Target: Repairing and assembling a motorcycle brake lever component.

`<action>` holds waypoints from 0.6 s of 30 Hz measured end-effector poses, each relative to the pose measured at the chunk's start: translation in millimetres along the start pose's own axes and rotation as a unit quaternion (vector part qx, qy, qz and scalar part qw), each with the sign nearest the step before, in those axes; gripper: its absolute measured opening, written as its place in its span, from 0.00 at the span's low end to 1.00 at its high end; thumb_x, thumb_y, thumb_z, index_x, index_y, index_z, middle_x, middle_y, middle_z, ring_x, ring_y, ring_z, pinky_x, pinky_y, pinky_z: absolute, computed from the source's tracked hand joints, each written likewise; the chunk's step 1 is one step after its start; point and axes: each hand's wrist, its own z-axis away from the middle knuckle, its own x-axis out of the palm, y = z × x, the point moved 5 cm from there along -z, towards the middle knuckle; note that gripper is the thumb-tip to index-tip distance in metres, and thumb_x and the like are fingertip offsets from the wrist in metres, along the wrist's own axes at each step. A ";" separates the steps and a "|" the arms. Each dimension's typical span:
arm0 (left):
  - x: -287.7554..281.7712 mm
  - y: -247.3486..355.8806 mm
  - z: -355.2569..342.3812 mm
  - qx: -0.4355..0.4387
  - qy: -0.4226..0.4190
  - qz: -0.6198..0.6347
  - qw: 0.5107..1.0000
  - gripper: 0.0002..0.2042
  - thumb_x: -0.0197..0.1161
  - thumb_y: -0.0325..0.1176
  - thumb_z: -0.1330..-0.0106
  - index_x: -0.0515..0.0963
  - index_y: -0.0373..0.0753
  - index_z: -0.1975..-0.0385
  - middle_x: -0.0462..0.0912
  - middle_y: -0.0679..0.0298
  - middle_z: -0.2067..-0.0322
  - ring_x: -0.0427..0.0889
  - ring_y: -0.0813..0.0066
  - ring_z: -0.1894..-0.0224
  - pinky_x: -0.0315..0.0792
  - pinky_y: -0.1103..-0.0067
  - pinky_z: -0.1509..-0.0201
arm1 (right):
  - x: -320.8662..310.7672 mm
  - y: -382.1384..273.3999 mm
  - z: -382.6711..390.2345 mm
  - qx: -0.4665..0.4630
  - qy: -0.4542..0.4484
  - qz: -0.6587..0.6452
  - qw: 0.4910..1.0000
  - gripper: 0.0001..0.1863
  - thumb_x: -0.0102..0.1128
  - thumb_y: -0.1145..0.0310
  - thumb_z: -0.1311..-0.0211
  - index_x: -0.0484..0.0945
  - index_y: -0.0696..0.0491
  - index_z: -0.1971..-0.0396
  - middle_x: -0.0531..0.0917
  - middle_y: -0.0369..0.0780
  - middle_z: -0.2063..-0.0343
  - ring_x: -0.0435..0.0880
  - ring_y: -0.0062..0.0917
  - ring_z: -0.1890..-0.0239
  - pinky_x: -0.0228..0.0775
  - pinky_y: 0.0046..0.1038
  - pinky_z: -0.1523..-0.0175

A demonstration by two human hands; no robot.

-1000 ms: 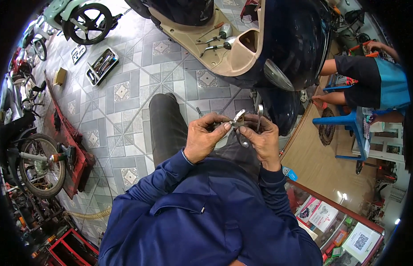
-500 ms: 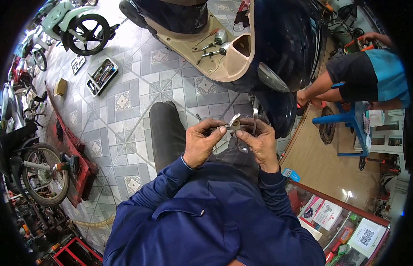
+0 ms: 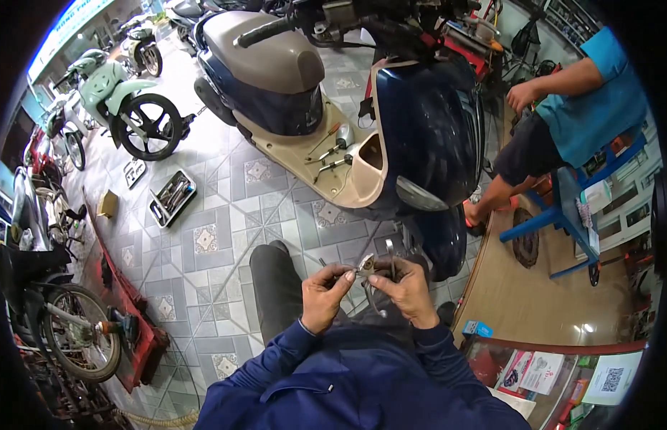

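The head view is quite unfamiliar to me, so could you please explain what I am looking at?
Certainly. There is no robot: a fisheye camera on a person's head looks down, so straight edges bend near the rim. The left hand and right hand are the wearer's own, both bare. Between them they hold a metal lever part; its finer details are too small to tell. Ahead stands a blue-and-beige scooter, with two rear-view mirrors and a screwdriver on its footboard. A tool tray lies on the tiled floor to the left. At right is another person in a blue shirt.
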 end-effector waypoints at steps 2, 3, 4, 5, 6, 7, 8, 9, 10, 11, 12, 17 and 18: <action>-1.5 -1.0 -1.4 0.004 0.015 0.032 0.999 0.11 0.65 0.33 0.31 0.82 0.30 0.59 0.77 0.73 0.74 0.71 0.85 0.72 0.67 0.83 0.68 | 4.7 -4.7 -4.6 -0.005 -0.003 -0.007 1.000 0.11 0.68 0.76 0.41 0.83 0.62 0.58 0.86 0.38 0.67 0.83 0.18 0.65 0.74 0.20 0.56; -1.4 -1.9 -2.4 0.007 0.016 0.034 0.999 0.11 0.65 0.33 0.31 0.82 0.30 0.59 0.77 0.73 0.74 0.71 0.85 0.72 0.67 0.83 0.68 | 6.9 -12.9 -9.4 -0.009 0.009 -0.019 1.000 0.11 0.69 0.76 0.41 0.82 0.62 0.58 0.86 0.38 0.67 0.83 0.17 0.65 0.74 0.20 0.56; 0.1 -3.0 -3.0 0.024 -0.001 0.022 0.999 0.11 0.65 0.33 0.31 0.82 0.30 0.59 0.77 0.73 0.74 0.71 0.85 0.72 0.66 0.83 0.68 | 9.8 -21.8 -14.4 -0.011 0.021 -0.029 0.999 0.11 0.69 0.76 0.41 0.82 0.62 0.58 0.86 0.38 0.68 0.82 0.17 0.65 0.73 0.20 0.56; 1.6 -2.8 -3.9 0.041 -0.016 0.009 0.999 0.11 0.66 0.33 0.32 0.82 0.31 0.59 0.76 0.73 0.74 0.70 0.85 0.72 0.66 0.83 0.68 | 13.2 -29.7 -20.1 -0.013 0.031 -0.040 0.999 0.11 0.69 0.76 0.41 0.82 0.62 0.58 0.86 0.37 0.68 0.82 0.17 0.65 0.73 0.19 0.56; 2.8 -1.8 -4.4 0.057 -0.031 -0.003 0.998 0.10 0.66 0.32 0.32 0.82 0.31 0.59 0.75 0.72 0.73 0.70 0.85 0.71 0.65 0.83 0.68 | 19.4 -36.4 -26.6 -0.014 0.027 -0.037 0.999 0.11 0.69 0.76 0.41 0.82 0.62 0.58 0.86 0.37 0.68 0.82 0.17 0.65 0.73 0.19 0.56; 1.4 -1.1 -4.0 0.059 -0.026 0.000 0.998 0.10 0.66 0.32 0.32 0.82 0.31 0.59 0.75 0.72 0.73 0.70 0.85 0.71 0.65 0.83 0.68 | 24.3 -45.1 -33.4 -0.038 0.044 -0.060 0.997 0.12 0.69 0.75 0.41 0.82 0.62 0.59 0.86 0.37 0.69 0.77 0.14 0.72 0.66 0.17 0.65; 3.5 3.3 -3.2 0.066 -0.048 -0.053 0.995 0.10 0.67 0.32 0.33 0.82 0.31 0.60 0.75 0.71 0.73 0.70 0.85 0.71 0.65 0.83 0.67 | 28.3 -53.5 -39.7 -0.062 0.061 -0.082 0.993 0.12 0.70 0.74 0.41 0.81 0.61 0.59 0.85 0.36 0.71 0.72 0.11 0.79 0.59 0.15 0.73; 4.9 7.2 -2.0 0.072 -0.069 -0.105 0.989 0.10 0.67 0.32 0.34 0.82 0.32 0.61 0.75 0.70 0.72 0.70 0.85 0.71 0.66 0.83 0.67 | 30.1 -60.5 -42.9 -0.085 0.078 -0.104 0.988 0.12 0.71 0.73 0.41 0.81 0.61 0.60 0.85 0.35 0.73 0.66 0.08 0.85 0.52 0.13 0.82; 5.7 8.9 -1.3 0.077 -0.089 -0.157 0.981 0.10 0.68 0.32 0.35 0.82 0.32 0.61 0.75 0.69 0.72 0.71 0.85 0.70 0.66 0.83 0.67 | 32.8 -64.7 -44.5 -0.085 0.072 -0.099 0.989 0.12 0.71 0.73 0.41 0.81 0.61 0.60 0.85 0.35 0.73 0.66 0.08 0.85 0.52 0.13 0.82; 2.9 8.9 -1.9 0.079 -0.083 -0.152 0.982 0.10 0.68 0.32 0.35 0.82 0.32 0.61 0.75 0.69 0.72 0.71 0.85 0.70 0.66 0.83 0.67 | 35.1 -68.1 -45.7 -0.079 0.068 -0.096 0.990 0.12 0.70 0.73 0.41 0.81 0.61 0.60 0.85 0.36 0.72 0.69 0.09 0.83 0.55 0.13 0.79; -0.1 8.6 -2.7 0.086 -0.078 -0.145 0.983 0.09 0.67 0.31 0.34 0.82 0.32 0.61 0.76 0.69 0.72 0.70 0.85 0.70 0.66 0.84 0.66 | 37.4 -71.0 -46.6 -0.074 0.065 -0.092 0.991 0.11 0.69 0.73 0.40 0.81 0.61 0.59 0.86 0.36 0.70 0.71 0.09 0.80 0.58 0.12 0.77; -21.6 6.1 -7.3 0.103 -0.040 -0.117 0.987 0.08 0.65 0.30 0.34 0.81 0.32 0.61 0.75 0.68 0.73 0.69 0.84 0.72 0.65 0.82 0.67 | 51.0 -76.2 -51.6 -0.060 0.043 -0.094 0.993 0.12 0.69 0.72 0.40 0.81 0.61 0.59 0.86 0.37 0.70 0.70 0.08 0.81 0.55 0.11 0.78; -26.6 4.9 -8.4 0.104 -0.030 -0.112 0.988 0.08 0.64 0.30 0.34 0.82 0.32 0.62 0.75 0.68 0.73 0.69 0.83 0.72 0.65 0.82 0.68 | 52.7 -77.0 -52.8 -0.058 0.039 -0.089 0.994 0.12 0.69 0.72 0.40 0.81 0.61 0.59 0.86 0.37 0.70 0.70 0.08 0.81 0.55 0.11 0.78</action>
